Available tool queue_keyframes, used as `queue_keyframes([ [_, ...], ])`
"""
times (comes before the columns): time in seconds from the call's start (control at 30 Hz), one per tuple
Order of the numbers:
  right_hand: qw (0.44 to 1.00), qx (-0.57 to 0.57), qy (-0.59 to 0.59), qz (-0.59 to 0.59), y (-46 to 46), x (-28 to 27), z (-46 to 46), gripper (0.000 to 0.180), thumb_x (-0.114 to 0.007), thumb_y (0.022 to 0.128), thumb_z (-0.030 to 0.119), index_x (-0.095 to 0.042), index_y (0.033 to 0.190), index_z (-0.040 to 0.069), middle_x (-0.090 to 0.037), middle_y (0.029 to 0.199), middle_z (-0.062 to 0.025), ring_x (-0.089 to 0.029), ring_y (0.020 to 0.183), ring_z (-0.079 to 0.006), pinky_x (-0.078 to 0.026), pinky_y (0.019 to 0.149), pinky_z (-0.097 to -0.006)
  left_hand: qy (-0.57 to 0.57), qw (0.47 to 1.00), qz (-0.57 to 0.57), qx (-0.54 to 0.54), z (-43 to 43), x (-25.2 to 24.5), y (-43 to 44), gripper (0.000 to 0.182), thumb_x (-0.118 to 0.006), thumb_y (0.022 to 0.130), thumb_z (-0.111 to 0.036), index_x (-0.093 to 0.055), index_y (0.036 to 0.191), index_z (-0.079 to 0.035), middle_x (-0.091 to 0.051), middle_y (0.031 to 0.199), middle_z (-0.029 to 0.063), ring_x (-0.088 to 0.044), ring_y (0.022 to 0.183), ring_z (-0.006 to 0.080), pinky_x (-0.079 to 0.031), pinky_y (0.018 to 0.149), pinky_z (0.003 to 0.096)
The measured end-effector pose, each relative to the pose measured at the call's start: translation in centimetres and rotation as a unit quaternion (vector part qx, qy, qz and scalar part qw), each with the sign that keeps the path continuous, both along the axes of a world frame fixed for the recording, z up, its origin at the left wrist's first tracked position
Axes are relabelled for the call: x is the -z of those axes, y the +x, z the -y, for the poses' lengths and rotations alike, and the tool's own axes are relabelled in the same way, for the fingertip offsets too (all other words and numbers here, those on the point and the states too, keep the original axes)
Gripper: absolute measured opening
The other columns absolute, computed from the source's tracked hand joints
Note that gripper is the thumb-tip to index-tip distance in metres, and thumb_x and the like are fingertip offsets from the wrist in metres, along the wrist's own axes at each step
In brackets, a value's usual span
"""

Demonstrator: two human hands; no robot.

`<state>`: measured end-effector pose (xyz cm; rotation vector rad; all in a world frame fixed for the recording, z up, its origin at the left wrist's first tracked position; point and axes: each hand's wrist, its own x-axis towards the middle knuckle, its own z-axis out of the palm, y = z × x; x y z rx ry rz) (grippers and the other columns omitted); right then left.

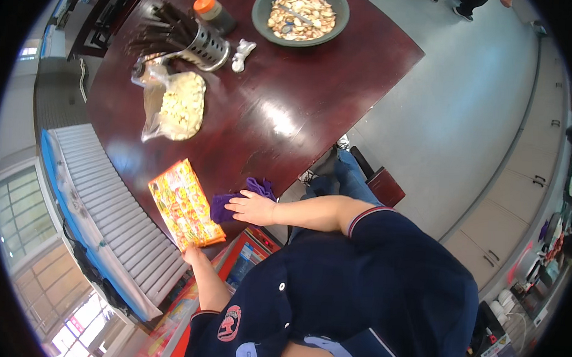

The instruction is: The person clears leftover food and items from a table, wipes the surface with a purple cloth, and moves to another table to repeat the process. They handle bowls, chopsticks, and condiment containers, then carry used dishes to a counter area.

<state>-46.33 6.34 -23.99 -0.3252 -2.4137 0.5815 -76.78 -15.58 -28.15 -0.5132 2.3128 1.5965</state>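
Observation:
My left hand grips the near end of a colourful printed booklet or menu, which bears pictures and writing. The booklet is at the left edge of the dark red wooden table. My right hand lies on a crumpled purple cloth, fingers spread over it, beside the booklet and near the table's front corner. Part of the cloth is hidden under the hand.
On the table stand a plastic bag of pale chopped food, a perforated metal holder of dark chopsticks, an orange-capped bottle, a white figurine and a bowl of sliced food. A white radiator runs along the left.

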Motion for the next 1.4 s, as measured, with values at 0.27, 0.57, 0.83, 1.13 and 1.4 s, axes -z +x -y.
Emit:
queue_keyframes([
  [0.27,0.911,0.39,0.006,0.136,22.7,2.7,-18.4,0.018,-0.056,0.079,0.02,-0.071,0.089,0.017,-0.062,0.113,-0.0042,-0.056,0.109,-0.0231,-0.044,0.092,-0.0435,-0.179,0.979,0.082,-0.046,-1.6,-0.1,0.3,0.051,-0.064,0.075,-0.007,-0.048,0.121,0.006,-0.058,0.105,0.0199,-0.058,0.091,0.0308,-0.047,0.077,0.038],
  [0.57,0.542,0.756,-0.322,0.179,52.6,-2.0,-32.6,0.032,-0.048,0.084,0.011,-0.061,0.113,0.012,-0.068,0.097,-0.0112,-0.068,0.082,-0.0247,-0.054,0.072,-0.0375,-0.45,0.849,-0.278,-0.007,-9.8,-7.6,11.4,0.06,-0.062,0.081,-0.024,-0.043,0.129,0.006,-0.049,0.125,0.0279,-0.044,0.12,0.0428,-0.037,0.102,0.0466],
  [0.83,0.935,0.163,-0.136,0.283,29.2,-4.0,-22.6,0.02,-0.055,0.075,0.015,-0.066,0.091,0.015,-0.062,0.1,-0.0047,-0.057,0.098,-0.0262,-0.049,0.082,-0.0374,-0.245,0.545,-0.413,0.687,-23.7,-6.6,29.0,0.072,-0.066,0.068,-0.013,-0.038,0.133,0.002,-0.035,0.137,0.0307,-0.038,0.124,0.0455,-0.032,0.105,0.0481],
  [1.13,0.749,0.625,-0.203,0.089,42.4,2.9,-38.1,0.02,-0.056,0.077,0.015,-0.072,0.089,0.016,-0.065,0.106,-0.0083,-0.062,0.096,-0.0283,-0.052,0.082,-0.0396,-0.411,0.389,-0.261,0.782,-31.0,2.0,29.6,0.071,-0.065,0.073,-0.036,-0.044,0.134,-0.006,-0.042,0.134,0.0242,-0.044,0.122,0.0384,-0.038,0.1,0.0462],
  [1.4,0.43,0.526,-0.693,-0.241,59.9,-0.4,-24.5,0.024,-0.042,0.088,0.013,-0.058,0.093,-0.004,-0.065,0.085,-0.0141,-0.066,0.074,-0.0274,-0.055,0.068,-0.0435,-0.187,0.442,-0.039,0.877,-34.1,-2.7,30.8,0.066,-0.062,0.081,-0.047,-0.049,0.133,-0.01,-0.051,0.13,0.0175,-0.05,0.119,0.0313,-0.043,0.096,0.0437],
])
